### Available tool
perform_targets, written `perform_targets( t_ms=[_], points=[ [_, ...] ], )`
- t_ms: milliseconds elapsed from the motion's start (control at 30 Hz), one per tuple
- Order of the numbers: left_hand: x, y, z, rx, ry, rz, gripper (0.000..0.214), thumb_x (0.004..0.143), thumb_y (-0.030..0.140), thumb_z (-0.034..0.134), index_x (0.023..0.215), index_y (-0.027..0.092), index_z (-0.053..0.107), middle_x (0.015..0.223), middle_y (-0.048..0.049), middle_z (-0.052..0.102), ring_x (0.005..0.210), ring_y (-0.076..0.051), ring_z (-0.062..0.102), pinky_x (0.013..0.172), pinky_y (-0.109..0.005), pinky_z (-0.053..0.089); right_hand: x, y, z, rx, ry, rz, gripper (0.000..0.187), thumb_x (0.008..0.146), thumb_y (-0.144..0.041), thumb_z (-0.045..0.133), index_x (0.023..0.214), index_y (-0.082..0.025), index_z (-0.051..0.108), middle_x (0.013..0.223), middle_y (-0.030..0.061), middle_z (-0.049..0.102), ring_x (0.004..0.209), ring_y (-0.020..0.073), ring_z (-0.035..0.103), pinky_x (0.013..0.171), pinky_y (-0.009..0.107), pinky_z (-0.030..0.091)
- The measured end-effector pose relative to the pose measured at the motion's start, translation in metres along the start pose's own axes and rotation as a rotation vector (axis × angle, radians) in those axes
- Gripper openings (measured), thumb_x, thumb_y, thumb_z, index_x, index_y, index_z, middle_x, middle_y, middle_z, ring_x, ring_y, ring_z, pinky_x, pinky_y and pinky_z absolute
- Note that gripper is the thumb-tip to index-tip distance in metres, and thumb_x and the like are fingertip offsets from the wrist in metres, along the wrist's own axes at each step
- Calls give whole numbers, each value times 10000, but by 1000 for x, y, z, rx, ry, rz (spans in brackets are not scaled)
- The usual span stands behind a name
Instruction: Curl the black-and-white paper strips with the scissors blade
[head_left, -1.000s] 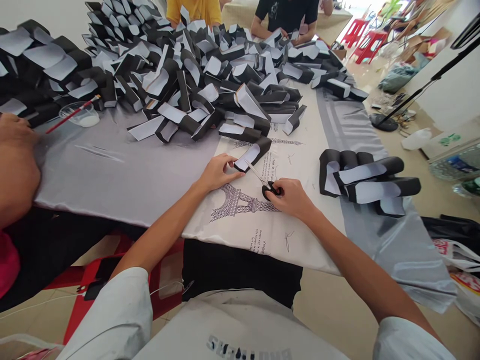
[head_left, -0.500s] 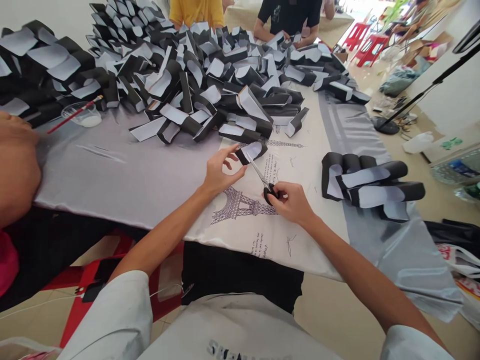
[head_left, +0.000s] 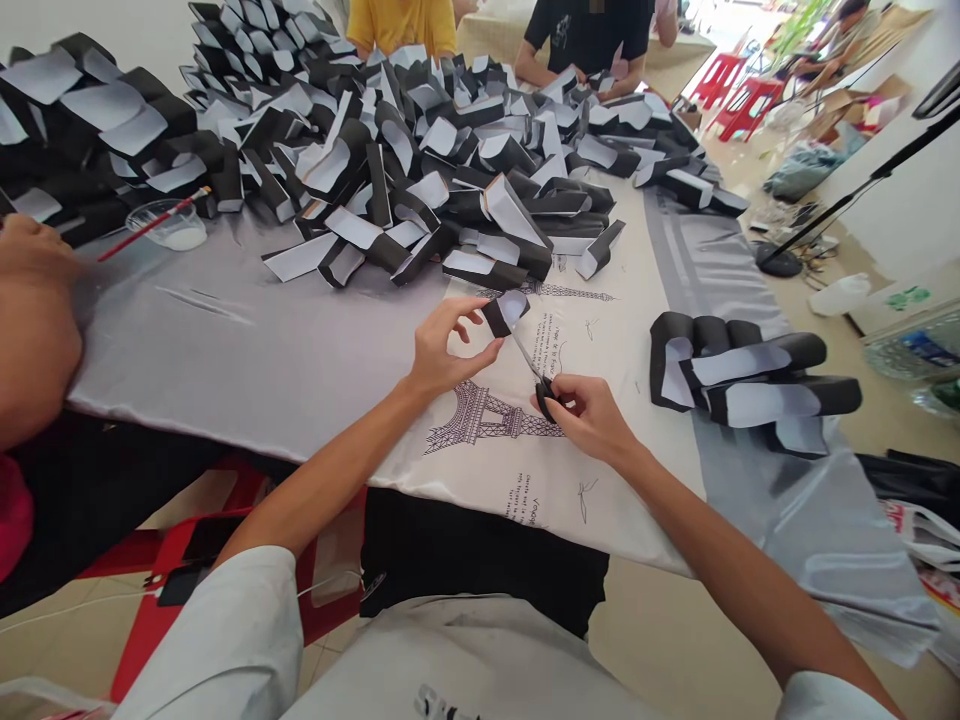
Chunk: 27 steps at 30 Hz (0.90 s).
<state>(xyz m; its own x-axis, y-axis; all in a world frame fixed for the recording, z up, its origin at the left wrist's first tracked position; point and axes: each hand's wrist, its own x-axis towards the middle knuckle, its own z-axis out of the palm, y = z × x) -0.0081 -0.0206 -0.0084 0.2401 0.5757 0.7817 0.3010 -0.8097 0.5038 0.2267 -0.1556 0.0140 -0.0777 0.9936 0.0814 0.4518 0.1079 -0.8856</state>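
Note:
A small folded black paper piece with a pale grey inner face [head_left: 512, 306] is held up over the printed cloth by my left hand [head_left: 442, 350], fingers curled at its left edge and thumb below. My right hand [head_left: 594, 412] is closed round the black handles of a pair of scissors [head_left: 546, 396]. The scissor blades point up and left, and their tips meet the lower right side of the piece. Whether the tips are in the paper or in front of it, I cannot tell.
A large heap of similar black and grey pieces [head_left: 360, 228] covers the far side. Several more pieces [head_left: 772, 400] lie stacked at right. A plastic dish with a red brush [head_left: 154, 225] stands at left, near another person's arm [head_left: 37, 330]. Two people sit opposite.
The paper piece has turned a little in my left hand. The scissor tips have drawn back from across its pale face to its lower edge, and the blades look closer together.

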Motion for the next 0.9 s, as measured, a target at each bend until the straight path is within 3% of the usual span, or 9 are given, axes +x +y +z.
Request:
perform_targets(
  t_ms=[167, 300, 400, 567, 767, 900],
  points=[
    [0, 0, 0, -75, 6, -41, 474, 944, 497, 842, 1297, 271, 621, 1291, -93, 747, 981, -205, 774, 687, -351, 673, 0, 2, 2, 15, 36, -10, 429, 908, -429, 709, 650, -242, 422, 694, 11, 489, 668, 157, 424, 552, 309, 320],
    [-3, -2, 0, -219, -96, -179, 538, 887, 456, 885, 1232, 264, 518, 1464, -104, 665, 819, -122, 759, 680, -316, 689, 3, 6, 3, -123, 167, -40, 413, 895, -391, 691, 635, -246, 405, 630, -15, 411, 624, 147, 359, 580, 336, 302],
    [-5, -4, 1, -274, -163, -259, 576, 872, 370, 867, 1285, 282, 475, 1466, -92, 635, 737, -78, 711, 650, -289, 687, 6, 12, 1, -256, 216, -65, 394, 854, -358, 693, 621, -249, 395, 601, -16, 435, 599, 149, 368, 605, 352, 314],
    [-4, -8, 0, -230, -164, -261, 716, 840, 351, 854, 1441, 298, 469, 1454, -105, 600, 845, -116, 686, 620, -245, 663, 6, 16, -4, -351, 209, -98, 393, 828, -355, 701, 608, -253, 392, 595, -12, 462, 590, 152, 376, 626, 361, 315],
    [-4, -12, -1, -249, -153, -382, 384, 1025, 458, 688, 1340, 264, 587, 1401, -95, 642, 681, -75, 621, 533, -229, 603, 4, 14, -2, -350, 129, -84, 371, 845, -345, 711, 614, -250, 437, 632, -6, 492, 598, 153, 414, 630, 357, 334],
    [-3, -13, -1, -283, -106, -450, 372, 1041, 499, 690, 1316, 256, 625, 1405, -99, 652, 646, -87, 658, 525, -259, 612, 5, 19, -1, -364, 64, -85, 357, 869, -342, 715, 634, -245, 464, 684, 2, 541, 610, 152, 441, 641, 354, 360]
  ],
)
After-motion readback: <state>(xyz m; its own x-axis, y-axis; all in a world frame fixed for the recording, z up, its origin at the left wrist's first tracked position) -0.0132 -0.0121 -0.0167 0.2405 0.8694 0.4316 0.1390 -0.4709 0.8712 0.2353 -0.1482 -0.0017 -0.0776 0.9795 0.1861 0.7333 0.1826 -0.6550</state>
